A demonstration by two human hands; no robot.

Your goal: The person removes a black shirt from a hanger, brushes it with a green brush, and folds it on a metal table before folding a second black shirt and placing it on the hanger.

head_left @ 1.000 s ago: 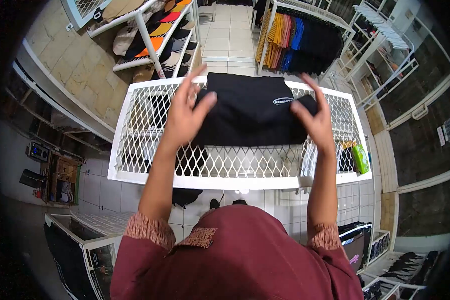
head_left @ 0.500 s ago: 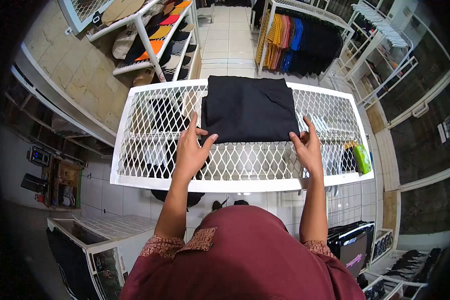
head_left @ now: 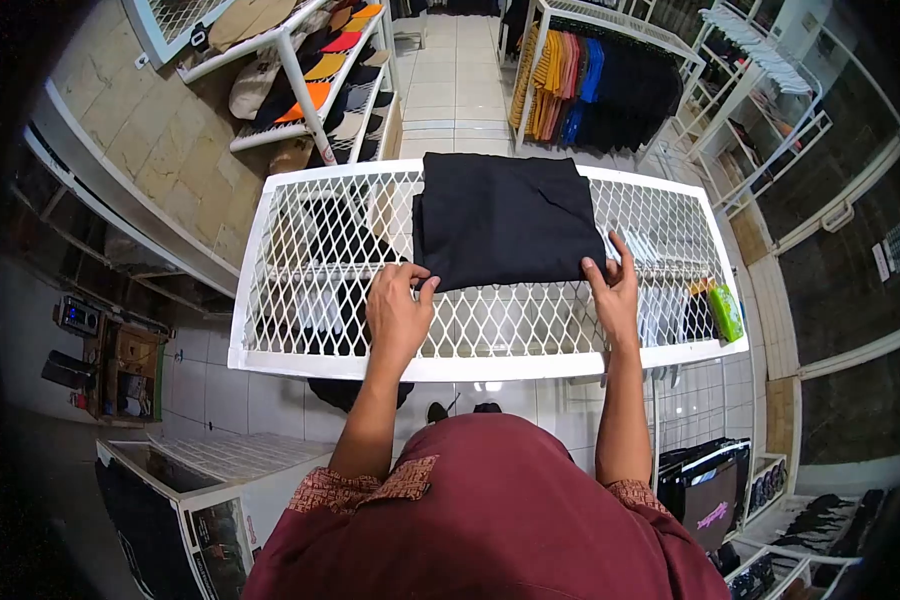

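A folded black garment (head_left: 505, 220) lies flat on the white mesh tabletop (head_left: 490, 325), near its far edge. At the garment's near left corner, my left hand (head_left: 398, 305) has its thumb and fingers closed on the cloth. Some layers show unevenly along that left side. My right hand (head_left: 615, 295) rests at the near right corner, its thumb touching the cloth and its index finger stretched out beside the edge. The fingers of this hand are apart.
A green packet (head_left: 725, 313) sits at the table's right end. Beyond the table stand a shelf of caps (head_left: 325, 95) on the left and a rack of hanging clothes (head_left: 590, 85) on the right. Items show through the mesh from below.
My left hand has drawn its fingers in from spread to closed on the garment's corner. The right hand stays at its corner with little change. The view has shifted slightly.
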